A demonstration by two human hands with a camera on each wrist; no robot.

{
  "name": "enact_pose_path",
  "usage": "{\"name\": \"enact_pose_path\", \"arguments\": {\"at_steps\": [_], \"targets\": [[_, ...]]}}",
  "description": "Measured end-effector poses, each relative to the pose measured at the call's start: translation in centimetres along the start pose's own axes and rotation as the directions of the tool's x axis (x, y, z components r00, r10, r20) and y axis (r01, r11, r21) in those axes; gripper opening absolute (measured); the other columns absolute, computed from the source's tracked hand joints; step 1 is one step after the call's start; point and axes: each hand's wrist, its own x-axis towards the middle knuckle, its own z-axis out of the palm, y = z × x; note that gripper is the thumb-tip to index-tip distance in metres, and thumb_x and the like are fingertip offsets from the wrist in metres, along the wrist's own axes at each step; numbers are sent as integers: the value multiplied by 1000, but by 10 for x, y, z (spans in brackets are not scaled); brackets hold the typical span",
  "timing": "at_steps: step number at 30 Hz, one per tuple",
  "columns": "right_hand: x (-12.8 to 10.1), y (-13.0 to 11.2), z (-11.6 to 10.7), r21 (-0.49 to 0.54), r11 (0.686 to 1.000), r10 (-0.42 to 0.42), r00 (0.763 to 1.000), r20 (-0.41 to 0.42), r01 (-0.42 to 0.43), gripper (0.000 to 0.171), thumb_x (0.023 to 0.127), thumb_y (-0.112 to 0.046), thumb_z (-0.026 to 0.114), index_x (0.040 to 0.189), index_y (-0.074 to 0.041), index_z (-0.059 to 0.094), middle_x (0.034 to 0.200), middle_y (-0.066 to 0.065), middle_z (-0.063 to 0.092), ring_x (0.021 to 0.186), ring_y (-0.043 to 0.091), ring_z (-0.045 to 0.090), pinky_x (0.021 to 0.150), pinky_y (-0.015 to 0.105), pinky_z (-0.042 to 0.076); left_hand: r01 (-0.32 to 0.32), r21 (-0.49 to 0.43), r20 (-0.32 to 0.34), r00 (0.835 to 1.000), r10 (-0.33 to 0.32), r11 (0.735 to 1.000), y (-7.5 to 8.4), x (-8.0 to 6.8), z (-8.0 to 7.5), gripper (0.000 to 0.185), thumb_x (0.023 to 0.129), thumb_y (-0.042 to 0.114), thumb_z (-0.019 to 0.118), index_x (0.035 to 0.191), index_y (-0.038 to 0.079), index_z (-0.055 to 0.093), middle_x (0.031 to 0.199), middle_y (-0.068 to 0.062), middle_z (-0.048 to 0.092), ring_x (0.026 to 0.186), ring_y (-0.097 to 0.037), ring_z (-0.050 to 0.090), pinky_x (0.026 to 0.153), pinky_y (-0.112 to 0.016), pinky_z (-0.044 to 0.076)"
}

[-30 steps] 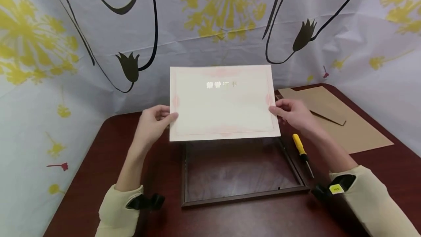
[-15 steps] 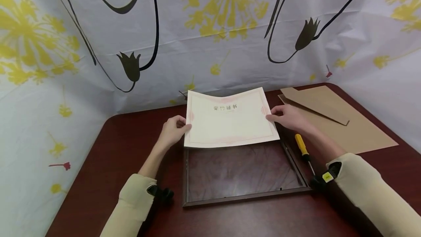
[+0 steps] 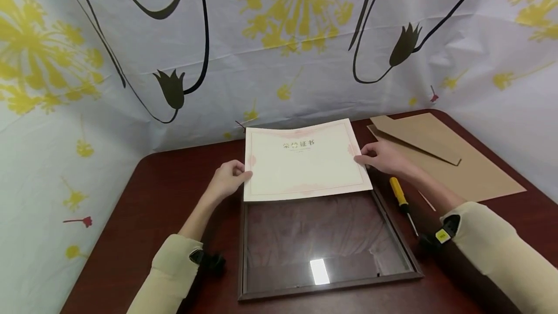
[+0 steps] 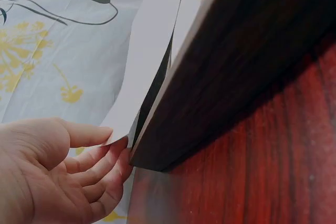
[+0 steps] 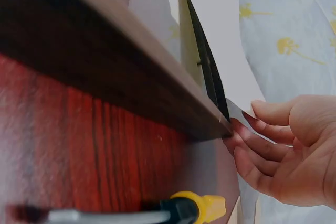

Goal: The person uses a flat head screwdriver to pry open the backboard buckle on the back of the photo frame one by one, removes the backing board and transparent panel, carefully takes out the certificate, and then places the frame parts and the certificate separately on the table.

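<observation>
1. Left hand pinches the certificate at its left edge; right hand pinches the right edge.
2. Certificate sits mid-frame, over the far half of the frame, glass bare below.
3. Judgement: keep both edges level, square corners to the rebate, avoid creasing.
4. Screwdriver lies right, on the surface.

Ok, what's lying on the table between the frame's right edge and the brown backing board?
A yellow-handled screwdriver lies there on bare table, between the frame and the backing board; the head view shows it.
</observation>
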Motion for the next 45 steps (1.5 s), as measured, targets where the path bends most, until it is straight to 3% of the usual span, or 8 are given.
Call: {"name": "enact_pose_path", "arguments": {"at_steps": [5, 8, 14, 20, 24, 31, 39, 45], "targets": [[-6, 0, -2, 62, 997, 35, 998, 55, -38, 27, 101, -25, 64, 96, 1, 64, 68, 8, 61, 59, 23, 56, 53, 35, 46, 27, -36, 73, 997, -24, 999, 1, -4, -1, 27, 101, 21, 63, 115, -2, 59, 91, -11, 69, 67, -19, 65, 68, -32, 50], [-7, -1, -3, 72, 997, 30, 998, 58, -35, 28, 102, -26, 63, 99, 2, 63, 66, 8, 61, 58, 25, 58, 52, 36, 46, 19, -55, 80, 997, -14, 998, 4, -4, -3, 27, 101, 20, 63, 115, -2, 58, 93, -11, 68, 64, -20, 66, 68, -31, 50], [1, -2, -9, 61, 998, 10, 999, -38, -8, 29, 103, -27, 61, 101, 2, 64, 63, 11, 60, 60, 33, 58, 49, 31, 37, -28, -82, 26, 999, 30, 996, 13, 1, -5, 25, 102, 17, 62, 118, -2, 58, 99, -14, 68, 77, -34, 68, 67, -33, 49], [12, 0, -14, 111, 994, 30, 997, -75, -21, 22, 104, -15, 58, 103, 7, 61, 71, 10, 62, 64, 35, 64, 54, 35, 47, -37, -96, 31, 999, 40, 995, 22, 12, -1, 28, 100, 6, 60, 125, -4, 56, 102, -16, 67, 86, -37, 68, 79, -45, 55], [17, 3, -15, 89, 995, 47, 997, -53, -42, 21, 103, -13, 59, 101, 7, 61, 70, 9, 62, 64, 31, 64, 56, 36, 49, -2, -112, 67, 998, 9, 994, 25, 19, 5, 29, 98, 2, 59, 126, -6, 56, 101, -18, 67, 88, -38, 69, 84, -48, 56], [18, 12, -16, 25, 996, 81, 997, 16, -82, 24, 102, -15, 61, 99, 9, 60, 63, 8, 62, 58, 23, 61, 58, 35, 50, 36, -82, 153, 988, -23, 996, 24, 29, 13, 31, 95, 1, 60, 124, -10, 58, 91, -15, 69, 78, -29, 69, 78, -40, 58], [22, 23, -13, -19, 995, 97, 995, 21, -96, 24, 99, -14, 63, 99, 10, 61, 62, 8, 61, 55, 18, 60, 56, 32, 48, 42, -130, 278, 961, -4, 991, 21, 32, 14, 46, 96, 2, 59, 137, -17, 48, 113, -27, 67, 98, -31, 68, 89, -40, 56], [23, 28, -14, -58, 993, 100, 995, 9, -99, 29, 98, -16, 65, 103, 12, 61, 70, 11, 62, 60, 20, 61, 57, 32, 48, 16, -133, 319, 947, 28, 991, 20, 33, 16, 53, 96, 0, 59, 143, -16, 43, 110, -26, 69, 90, -25, 68, 83, -36, 56]]}}
